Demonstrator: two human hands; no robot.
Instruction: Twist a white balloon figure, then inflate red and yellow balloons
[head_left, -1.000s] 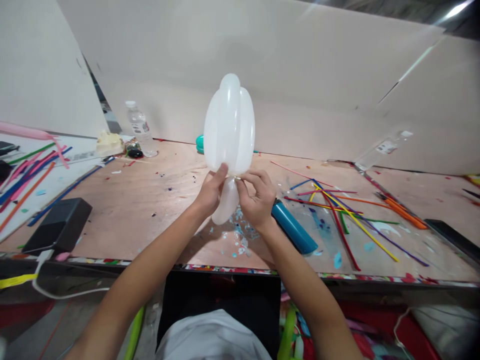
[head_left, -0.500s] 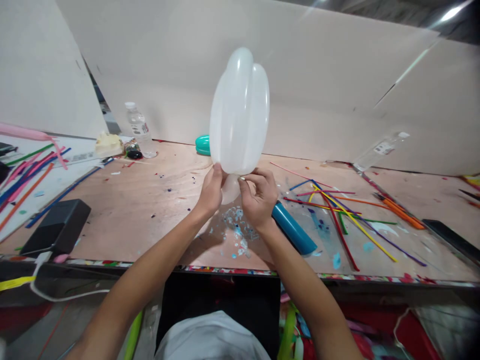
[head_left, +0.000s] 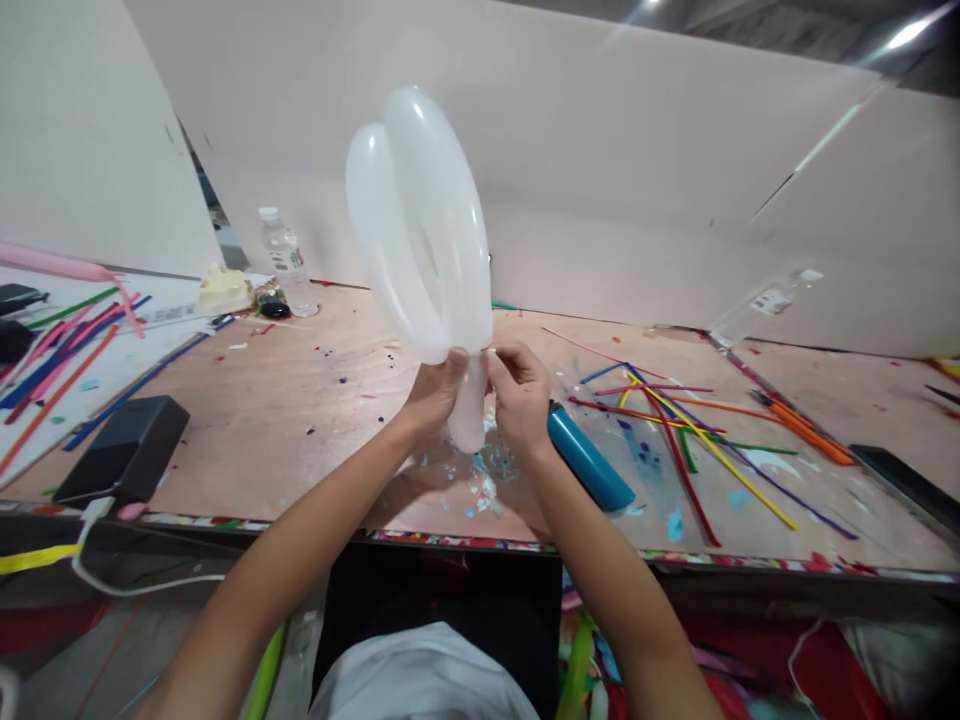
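A white balloon (head_left: 450, 210), folded into long upright loops, rises above my two hands in the middle of the view. A shorter white section hangs below the pinched neck, between my palms. My left hand (head_left: 436, 395) grips the neck from the left, thumb pressed on it. On the other side my right hand (head_left: 519, 392) pinches at the same neck, with a small pale tip between thumb and finger. Under the hands lie scattered blue and clear confetti bits (head_left: 484, 485). A teal cylinder (head_left: 591, 458) rests beside my right wrist.
Several thin uninflated balloons (head_left: 690, 420) lie on the right, near orange-handled scissors (head_left: 806, 428) and a dark phone (head_left: 907, 485). Plastic bottles (head_left: 289, 265) stand left and lean right (head_left: 765, 305). A black box (head_left: 124, 450) sits front left. A white panel closes off the back.
The white balloon has turned and tilted left, so a gap between its loops shows. Its lower section now hangs lower. Both hands remain at the neck.
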